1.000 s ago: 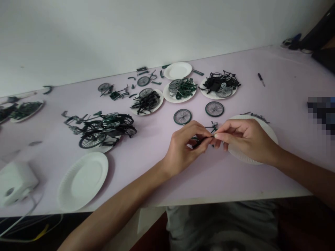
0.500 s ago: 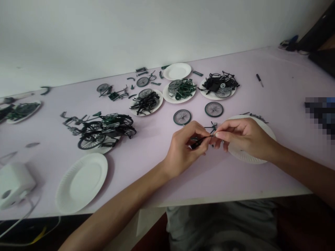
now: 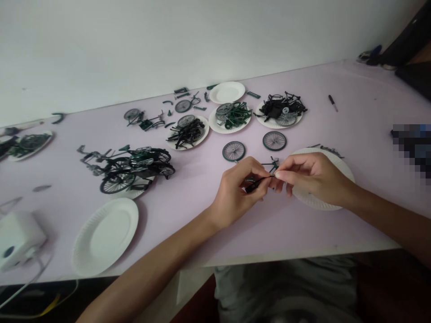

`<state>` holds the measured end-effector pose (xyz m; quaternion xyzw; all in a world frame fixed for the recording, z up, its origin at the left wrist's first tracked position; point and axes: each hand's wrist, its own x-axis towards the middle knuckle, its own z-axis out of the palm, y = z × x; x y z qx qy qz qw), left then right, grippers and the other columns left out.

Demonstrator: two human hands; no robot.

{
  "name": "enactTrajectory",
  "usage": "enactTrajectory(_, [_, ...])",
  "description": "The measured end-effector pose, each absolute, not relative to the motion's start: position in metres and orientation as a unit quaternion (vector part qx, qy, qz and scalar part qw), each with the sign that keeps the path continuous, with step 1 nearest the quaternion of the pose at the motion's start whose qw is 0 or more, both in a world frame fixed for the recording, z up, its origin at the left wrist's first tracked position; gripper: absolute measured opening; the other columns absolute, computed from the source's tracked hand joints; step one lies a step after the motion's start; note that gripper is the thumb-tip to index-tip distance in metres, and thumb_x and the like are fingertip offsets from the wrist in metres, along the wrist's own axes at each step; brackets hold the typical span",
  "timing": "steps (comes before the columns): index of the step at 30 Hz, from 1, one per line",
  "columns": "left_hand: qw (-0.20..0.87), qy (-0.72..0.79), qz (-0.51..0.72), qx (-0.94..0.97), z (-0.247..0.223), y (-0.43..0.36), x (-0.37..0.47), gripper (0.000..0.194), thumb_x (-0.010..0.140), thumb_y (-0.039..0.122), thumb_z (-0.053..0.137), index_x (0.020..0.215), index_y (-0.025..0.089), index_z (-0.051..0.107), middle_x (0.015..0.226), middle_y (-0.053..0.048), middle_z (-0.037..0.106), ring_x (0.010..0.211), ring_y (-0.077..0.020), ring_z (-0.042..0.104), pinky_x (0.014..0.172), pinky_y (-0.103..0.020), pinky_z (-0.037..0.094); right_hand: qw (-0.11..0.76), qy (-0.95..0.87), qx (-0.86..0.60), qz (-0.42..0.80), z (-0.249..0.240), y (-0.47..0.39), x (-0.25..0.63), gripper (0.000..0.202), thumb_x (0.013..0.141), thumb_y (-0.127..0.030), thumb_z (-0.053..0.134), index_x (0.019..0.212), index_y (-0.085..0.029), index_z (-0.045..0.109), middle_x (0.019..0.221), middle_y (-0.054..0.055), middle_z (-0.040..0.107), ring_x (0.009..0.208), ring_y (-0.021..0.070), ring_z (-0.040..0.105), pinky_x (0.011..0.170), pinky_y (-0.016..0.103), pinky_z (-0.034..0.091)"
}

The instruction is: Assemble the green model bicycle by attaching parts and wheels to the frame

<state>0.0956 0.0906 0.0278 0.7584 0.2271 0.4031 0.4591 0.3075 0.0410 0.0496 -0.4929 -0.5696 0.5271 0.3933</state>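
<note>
My left hand (image 3: 237, 190) pinches a thin black part (image 3: 255, 184) between thumb and fingers. Its fingertips meet those of my right hand (image 3: 303, 177), which is closed at the tip of that part; whatever else it grips is too small to make out. Partly hidden behind the fingers lies a small dark bicycle frame (image 3: 275, 163). Beyond my hands are two loose spoked wheels, one on the left (image 3: 234, 151) and one on the right (image 3: 274, 141). A white paper plate (image 3: 342, 172) is under my right hand, with a dark thin part at its far edge.
Assembled model bicycles (image 3: 134, 168) stand left of centre, behind a white plate (image 3: 106, 235). Farther back, plates hold black parts (image 3: 188, 132), green parts (image 3: 237, 115) and more black parts (image 3: 283, 109). A screwdriver (image 3: 332, 102) lies back right; a white charger (image 3: 20, 237) sits front left.
</note>
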Motion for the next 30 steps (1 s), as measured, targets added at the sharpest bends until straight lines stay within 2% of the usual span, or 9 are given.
enactTrajectory(8, [0.371, 0.199, 0.410, 0.809, 0.0292, 0.0921, 0.0944, 0.010, 0.092, 0.009, 0.068, 0.092, 0.017, 0.063, 0.088, -0.003, 0.064, 0.074, -0.0092, 0.062, 0.052, -0.016, 0.045, 0.387, -0.573, -0.520, 0.501, 0.0479, 0.0387, 0.3068, 0.021, 0.093, -0.041, 0.074, 0.088, -0.021, 0.077, 0.081, 0.003, 0.077, 0.072, 0.0162, 0.072, 0.062, 0.026, 0.057])
enactTrajectory(14, [0.352, 0.193, 0.412, 0.818, 0.0241, 0.0915, 0.0976, 0.010, 0.093, 0.010, 0.068, 0.091, 0.018, 0.063, 0.086, -0.002, 0.063, 0.069, -0.0083, 0.058, 0.054, -0.018, 0.046, 0.395, -0.565, -0.517, 0.508, 0.0435, 0.0393, 0.3047, 0.019, 0.091, -0.038, 0.076, 0.086, -0.019, 0.076, 0.079, 0.003, 0.077, 0.068, 0.0153, 0.070, 0.060, 0.026, 0.056])
enactTrajectory(18, [0.370, 0.221, 0.408, 0.805, 0.0250, 0.0886, 0.0974, 0.008, 0.094, 0.013, 0.068, 0.091, 0.018, 0.062, 0.087, -0.002, 0.064, 0.070, -0.0091, 0.060, 0.055, -0.018, 0.047, 0.404, -0.569, -0.511, 0.502, 0.0448, 0.0384, 0.3029, 0.022, 0.094, -0.040, 0.072, 0.088, -0.019, 0.075, 0.076, 0.003, 0.075, 0.065, 0.0138, 0.067, 0.061, 0.026, 0.055])
enactTrajectory(20, [0.389, 0.236, 0.410, 0.790, 0.0274, 0.0888, 0.0959, 0.007, 0.094, 0.015, 0.068, 0.092, 0.018, 0.063, 0.089, -0.003, 0.064, 0.074, -0.0098, 0.062, 0.056, -0.018, 0.049, 0.417, -0.578, -0.517, 0.474, 0.0469, 0.0373, 0.3026, 0.023, 0.097, -0.042, 0.069, 0.094, -0.020, 0.076, 0.077, 0.002, 0.073, 0.066, 0.0134, 0.066, 0.063, 0.026, 0.054])
enactTrajectory(24, [0.436, 0.278, 0.420, 0.745, 0.0313, 0.0916, 0.0945, 0.006, 0.094, 0.019, 0.069, 0.092, 0.018, 0.064, 0.087, -0.001, 0.064, 0.070, -0.0090, 0.061, 0.058, -0.020, 0.052, 0.430, -0.621, -0.535, 0.379, 0.0485, 0.0363, 0.3023, 0.023, 0.094, -0.041, 0.071, 0.110, -0.024, 0.073, 0.096, 0.003, 0.075, 0.082, 0.0159, 0.068, 0.075, 0.028, 0.056])
enactTrajectory(26, [0.458, 0.293, 0.426, 0.723, 0.0312, 0.0922, 0.0959, 0.008, 0.093, 0.021, 0.070, 0.092, 0.018, 0.064, 0.086, -0.001, 0.064, 0.067, -0.0087, 0.061, 0.058, -0.020, 0.053, 0.419, -0.639, -0.532, 0.365, 0.0469, 0.0370, 0.3016, 0.021, 0.092, -0.039, 0.074, 0.107, -0.024, 0.073, 0.101, 0.003, 0.074, 0.085, 0.0170, 0.068, 0.079, 0.030, 0.055])
enactTrajectory(30, [0.464, 0.283, 0.423, 0.725, 0.0268, 0.0926, 0.1006, 0.011, 0.093, 0.026, 0.072, 0.091, 0.017, 0.065, 0.085, -0.001, 0.065, 0.068, -0.0095, 0.064, 0.061, -0.021, 0.055, 0.423, -0.649, -0.518, 0.361, 0.0408, 0.0400, 0.2999, 0.015, 0.090, -0.037, 0.074, 0.093, -0.022, 0.072, 0.091, 0.003, 0.073, 0.080, 0.0174, 0.066, 0.077, 0.030, 0.054])
